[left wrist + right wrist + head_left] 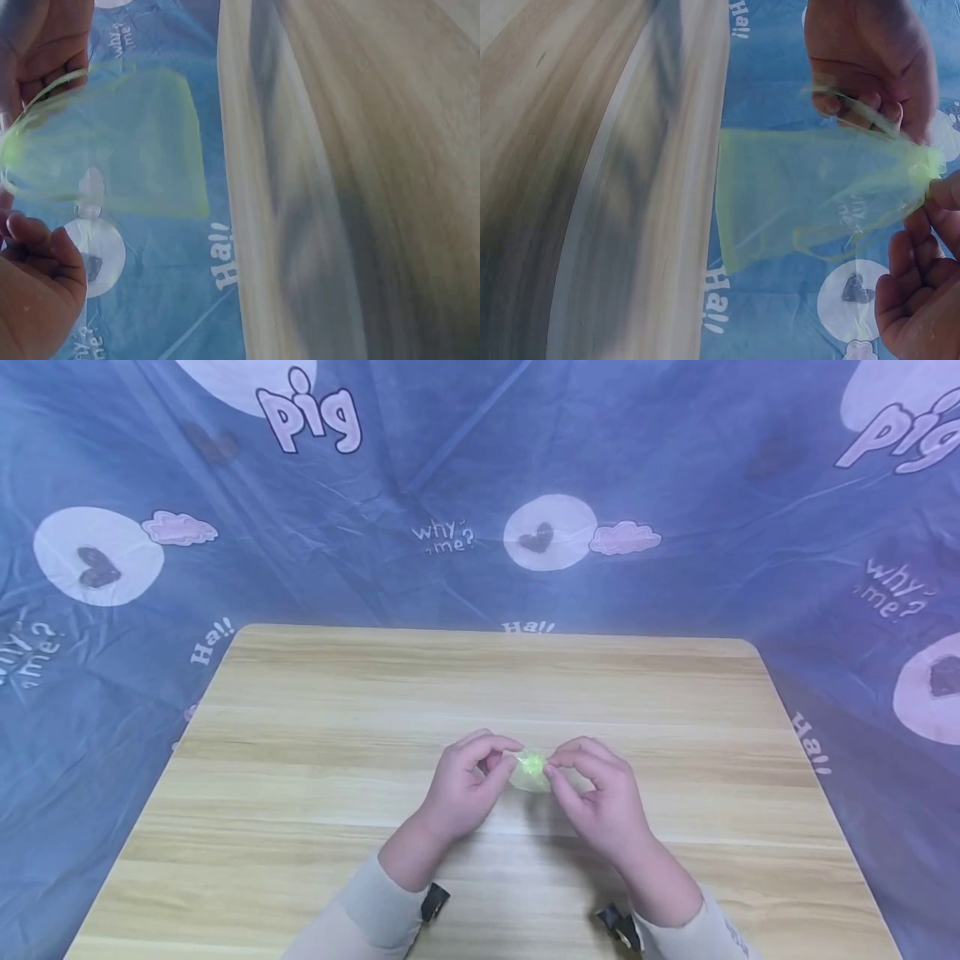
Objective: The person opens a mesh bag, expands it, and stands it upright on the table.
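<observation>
A sheer light-green drawstring bag is held up over the table between both hands, its mouth gathered at the top. My left hand pinches it from the left, thumb and forefinger close to the gathered neck. From the other side my right hand pinches the neck with thumb and fingertips. In the left wrist view, the bag hangs flat and see-through, and a thin ribbon runs up along one side. A ribbon loop also lies against the bag in the right wrist view.
A wood-grain table spreads beneath the hands, with rounded far corners. Behind it and to the sides hangs a blue printed cloth. Black straps sit at the cuffs of the light sleeves.
</observation>
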